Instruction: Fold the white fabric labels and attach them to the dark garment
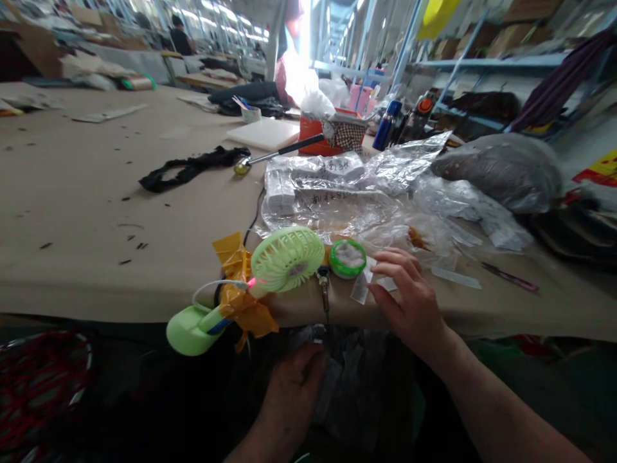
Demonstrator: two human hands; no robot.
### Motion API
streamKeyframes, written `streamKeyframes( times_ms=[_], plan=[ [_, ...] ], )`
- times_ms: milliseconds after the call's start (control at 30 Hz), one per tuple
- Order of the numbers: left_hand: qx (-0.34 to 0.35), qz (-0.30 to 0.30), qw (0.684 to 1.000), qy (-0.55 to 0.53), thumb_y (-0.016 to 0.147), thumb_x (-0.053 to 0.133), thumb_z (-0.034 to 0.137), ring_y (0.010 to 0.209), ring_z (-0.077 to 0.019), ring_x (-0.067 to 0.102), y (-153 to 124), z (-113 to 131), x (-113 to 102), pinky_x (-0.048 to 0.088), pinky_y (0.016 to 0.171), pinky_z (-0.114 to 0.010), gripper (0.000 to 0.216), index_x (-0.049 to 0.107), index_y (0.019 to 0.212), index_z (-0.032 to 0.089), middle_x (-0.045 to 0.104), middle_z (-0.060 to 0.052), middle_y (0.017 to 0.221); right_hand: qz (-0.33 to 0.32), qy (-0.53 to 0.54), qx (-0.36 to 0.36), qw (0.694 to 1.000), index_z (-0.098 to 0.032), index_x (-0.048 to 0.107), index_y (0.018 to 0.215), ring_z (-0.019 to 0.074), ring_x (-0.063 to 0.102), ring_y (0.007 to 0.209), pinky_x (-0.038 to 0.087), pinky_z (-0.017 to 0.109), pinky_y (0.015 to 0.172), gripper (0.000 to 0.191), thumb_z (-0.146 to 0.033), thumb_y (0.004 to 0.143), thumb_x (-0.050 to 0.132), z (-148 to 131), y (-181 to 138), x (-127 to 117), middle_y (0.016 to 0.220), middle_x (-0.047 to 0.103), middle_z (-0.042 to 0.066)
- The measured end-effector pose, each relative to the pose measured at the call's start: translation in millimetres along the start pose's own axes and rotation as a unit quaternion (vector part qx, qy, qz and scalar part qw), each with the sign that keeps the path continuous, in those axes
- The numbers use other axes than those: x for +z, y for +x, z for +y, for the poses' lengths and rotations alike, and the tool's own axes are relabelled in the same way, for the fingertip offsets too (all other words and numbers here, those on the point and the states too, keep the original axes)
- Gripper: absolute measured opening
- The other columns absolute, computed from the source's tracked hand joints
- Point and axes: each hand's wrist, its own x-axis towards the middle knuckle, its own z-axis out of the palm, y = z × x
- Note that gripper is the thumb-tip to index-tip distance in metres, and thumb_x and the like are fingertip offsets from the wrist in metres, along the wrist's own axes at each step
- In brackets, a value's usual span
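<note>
Below the table edge, my left hand (294, 386) is closed, thumb and fingers together at a small grey shiny piece (318, 333) whose kind I cannot make out. Just above it, a thin tool with a metal shaft (324, 296) points down over the edge. My right hand (409, 302) hovers low over the table edge, thumb and fingers apart, beside small whitish slips (359, 288). Left of its fingertips stands a round green tub (348, 258) with white fluffy material inside. A light green fan (288, 258) is fixed at the edge with brown tape (248, 312).
Clear plastic bags (332, 199) with white packets lie behind the tub. A pink-handled cutter (509, 276) is at right. Farther back are a metal tool with dark handle (279, 154), a black cloth strip (193, 168), a red box (313, 134) and a blue bottle (387, 125).
</note>
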Motion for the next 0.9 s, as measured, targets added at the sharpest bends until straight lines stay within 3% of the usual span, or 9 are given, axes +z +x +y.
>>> streamKeyframes(
  times_ms=[167, 367, 433, 533, 600, 733, 900],
  plan=[
    [0.001, -0.031, 0.999, -0.037, 0.082, 0.054, 0.028, 0.089, -0.0235, 0.065, -4.0, 4.5, 6.2, 0.046, 0.082, -0.031, 0.021, 0.072, 0.088, 0.019, 0.073, -0.006, 0.089, -0.061, -0.065, -0.012, 0.996, -0.015, 0.059, 0.118, 0.0307, 0.047, 0.121, 0.035, 0.052, 0.105, 0.031, -0.023, 0.088, 0.062, -6.4, -34.4, 2.3, 0.123, 0.063, 0.009],
    [-0.044, -0.061, 0.985, -0.152, 0.078, 0.061, 0.022, 0.073, -0.0189, 0.059, -1.8, 26.5, 20.9, 0.043, 0.07, -0.028, 0.014, 0.071, 0.071, 0.015, 0.068, -0.005, 0.071, 0.01, 0.016, -0.03, 0.999, -0.02, 0.065, 0.092, 0.0218, 0.057, 0.111, 0.034, 0.047, 0.104, 0.009, -0.014, 0.088, 0.062, -3.3, -38.1, 6.2, 0.1, 0.071, 0.001],
    [-0.093, -0.096, 0.948, -0.289, 0.079, 0.064, 0.028, 0.071, -0.0179, 0.06, -0.2, 37.5, 27.7, 0.045, 0.068, -0.028, 0.016, 0.07, 0.075, 0.013, 0.067, -0.006, 0.072, 0.012, 0.053, -0.049, 0.997, -0.02, 0.064, 0.093, 0.0213, 0.057, 0.111, 0.035, 0.047, 0.104, 0.01, -0.012, 0.087, 0.061, -7.6, -42.3, 1.6, 0.099, 0.071, 0.002],
    [-0.142, -0.155, 0.838, -0.503, 0.083, 0.064, 0.04, 0.074, -0.0164, 0.063, 2.5, 56.8, 36.7, 0.049, 0.069, -0.027, 0.028, 0.069, 0.092, 0.013, 0.069, -0.008, 0.087, 0.001, 0.093, -0.064, 0.994, -0.018, 0.064, 0.091, 0.0219, 0.055, 0.113, 0.036, 0.046, 0.105, 0.009, -0.013, 0.088, 0.058, -23.0, -56.1, -8.2, 0.099, 0.07, 0.003],
    [-0.154, -0.152, 0.801, -0.558, 0.079, 0.071, 0.036, 0.068, -0.0122, 0.061, 5.2, 69.0, 41.5, 0.048, 0.063, -0.022, 0.028, 0.068, 0.092, 0.011, 0.068, -0.007, 0.085, -0.008, 0.105, -0.074, 0.992, -0.019, 0.064, 0.089, 0.0197, 0.055, 0.111, 0.035, 0.043, 0.107, 0.01, -0.014, 0.09, 0.055, -33.1, -65.4, -15.2, 0.097, 0.07, 0.002],
    [-0.189, -0.129, 0.813, -0.535, 0.07, 0.077, 0.019, 0.054, -0.0083, 0.056, 10.7, 81.7, 47.5, 0.043, 0.051, -0.017, 0.018, 0.066, 0.079, 0.008, 0.063, -0.004, 0.068, -0.033, 0.084, -0.07, 0.993, -0.017, 0.063, 0.104, 0.02, 0.054, 0.112, 0.038, 0.041, 0.104, 0.017, -0.013, 0.091, 0.052, -30.3, -67.7, -28.0, 0.103, 0.069, 0.004],
    [-0.22, -0.115, 0.86, -0.446, 0.084, 0.064, 0.022, 0.057, -0.0141, 0.062, 10.0, 81.0, 49.8, 0.051, 0.056, -0.024, 0.016, 0.065, 0.092, 0.008, 0.066, -0.008, 0.07, -0.09, -0.107, 0.058, 0.988, -0.005, 0.053, 0.126, 0.0331, 0.047, 0.12, 0.043, 0.05, 0.098, 0.051, -0.034, 0.086, 0.063, 6.3, -48.6, -30.2, 0.124, 0.059, 0.017]
  ],
)
